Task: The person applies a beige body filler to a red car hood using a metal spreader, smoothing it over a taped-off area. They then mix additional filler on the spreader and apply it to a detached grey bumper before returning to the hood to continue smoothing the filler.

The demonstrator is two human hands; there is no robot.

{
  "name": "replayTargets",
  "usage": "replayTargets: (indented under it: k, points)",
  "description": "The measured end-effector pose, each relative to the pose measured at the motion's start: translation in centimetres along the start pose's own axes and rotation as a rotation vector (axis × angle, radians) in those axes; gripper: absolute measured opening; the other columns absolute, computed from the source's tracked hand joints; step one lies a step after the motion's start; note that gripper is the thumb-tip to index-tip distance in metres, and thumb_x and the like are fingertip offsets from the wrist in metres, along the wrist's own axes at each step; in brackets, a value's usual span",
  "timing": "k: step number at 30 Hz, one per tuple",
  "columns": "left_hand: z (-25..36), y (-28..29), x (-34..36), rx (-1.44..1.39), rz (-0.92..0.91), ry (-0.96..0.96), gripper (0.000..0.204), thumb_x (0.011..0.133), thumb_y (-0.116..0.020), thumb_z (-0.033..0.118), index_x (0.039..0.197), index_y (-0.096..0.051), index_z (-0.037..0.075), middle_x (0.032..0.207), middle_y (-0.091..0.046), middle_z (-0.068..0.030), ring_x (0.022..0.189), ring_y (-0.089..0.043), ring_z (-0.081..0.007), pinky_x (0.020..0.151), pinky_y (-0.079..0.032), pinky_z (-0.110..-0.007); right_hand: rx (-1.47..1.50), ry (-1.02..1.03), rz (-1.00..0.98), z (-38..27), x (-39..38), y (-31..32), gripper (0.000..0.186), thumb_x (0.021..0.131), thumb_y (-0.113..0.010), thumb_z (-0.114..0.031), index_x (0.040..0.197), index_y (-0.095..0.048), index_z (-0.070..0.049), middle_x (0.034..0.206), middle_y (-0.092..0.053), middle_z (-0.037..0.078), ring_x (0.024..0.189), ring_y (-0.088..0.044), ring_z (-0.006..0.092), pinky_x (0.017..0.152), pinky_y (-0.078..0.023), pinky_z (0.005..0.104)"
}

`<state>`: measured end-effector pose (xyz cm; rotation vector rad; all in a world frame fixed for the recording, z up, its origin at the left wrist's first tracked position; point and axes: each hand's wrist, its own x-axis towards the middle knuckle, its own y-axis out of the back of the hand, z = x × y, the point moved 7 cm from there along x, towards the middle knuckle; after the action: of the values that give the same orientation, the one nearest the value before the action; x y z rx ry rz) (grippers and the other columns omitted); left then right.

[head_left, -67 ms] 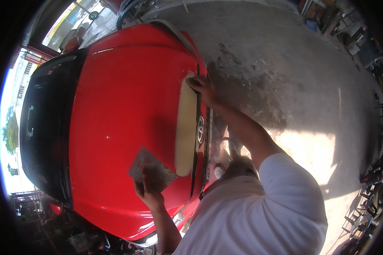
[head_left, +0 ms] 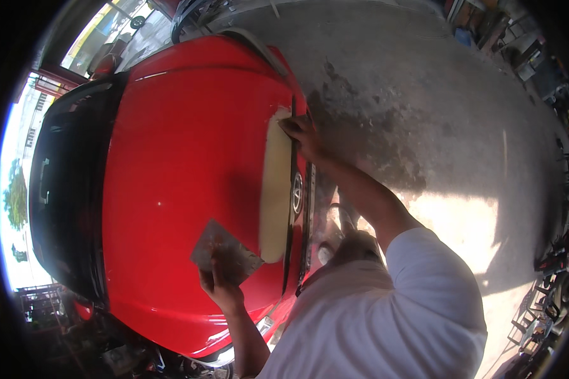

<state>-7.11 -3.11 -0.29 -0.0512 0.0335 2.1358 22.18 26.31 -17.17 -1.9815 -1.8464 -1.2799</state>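
A long beige strip of body filler (head_left: 276,189) lies along the front edge of a red car hood (head_left: 177,164). At the strip's far end, my right hand (head_left: 302,134) is closed in a pinch, with its fingertips down on the filler. Whatever those fingers grip is too small or hidden to make out. My left hand (head_left: 222,290) holds a grey flat plate (head_left: 224,249) above the near part of the hood, its thumb across the top. Beige smears mark the plate's right corner, close to the strip's near end.
An oval car emblem (head_left: 298,193) sits on the front edge beside the strip. The dark windshield (head_left: 69,189) lies to the left. Stained concrete floor (head_left: 385,95) stretches to the right, with a sunlit patch. Shelves and clutter (head_left: 550,278) line the right rim.
My right hand has slid slightly toward me along the strip, uncovering more filler at its far end. My left hand and the plate hold still.
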Motion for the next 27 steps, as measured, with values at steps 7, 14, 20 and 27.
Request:
replayTargets:
  k: [7, 14, 20, 27]
  points:
    - [0.3, -3.2, 1.4, -0.057, 0.008, -0.004, 0.032, 0.104, -0.056, 0.015, 0.131, -0.059, -0.001, 0.122, -0.067, -0.0092, 0.106, -0.064, -0.0186, 0.09, -0.051, -0.034, 0.159, -0.287, -0.029, 2.0, -1.5, 5.5, 0.073, 0.079, -0.049, 0.02, 0.143, -0.06, -0.014, 0.128, -0.064, 0.016, 0.119, -0.064, 0.034, 0.104, -0.05, 0.0366]
    - [1.0, -6.9, 3.5, -0.16, -0.018, -0.031, 0.029, 0.104, -0.056, 0.013, 0.129, -0.059, -0.001, 0.118, -0.068, -0.0081, 0.106, -0.064, -0.0173, 0.089, -0.052, -0.034, 0.165, -0.084, 0.06, -0.9, 4.9, 4.4, 0.074, 0.079, -0.052, 0.02, 0.143, -0.06, -0.015, 0.132, -0.061, 0.014, 0.128, -0.058, 0.0334, 0.11, -0.046, 0.0389]
    - [0.5, -6.7, 2.8, -0.159, 0.047, -0.003, 0.03, 0.105, -0.055, 0.013, 0.13, -0.058, -0.001, 0.12, -0.066, -0.0085, 0.104, -0.063, -0.017, 0.088, -0.05, -0.032, 0.02, -0.104, -0.139, -0.1, -2.5, 0.3, 0.068, 0.082, -0.058, 0.016, 0.143, -0.059, -0.014, 0.135, -0.058, 0.014, 0.133, -0.053, 0.033, 0.111, -0.044, 0.0397]
    - [0.6, -4.8, 2.0, -0.151, 0.046, -0.005, 0.03, 0.106, -0.052, 0.012, 0.132, -0.057, -0.002, 0.121, -0.065, -0.0087, 0.106, -0.061, -0.0167, 0.09, -0.049, -0.032, 0.121, -0.24, -0.065, 2.3, 0.2, 5.1, 0.064, 0.082, -0.062, 0.009, 0.142, -0.059, -0.017, 0.137, -0.056, 0.017, 0.125, -0.056, 0.0401, 0.106, -0.048, 0.0438]
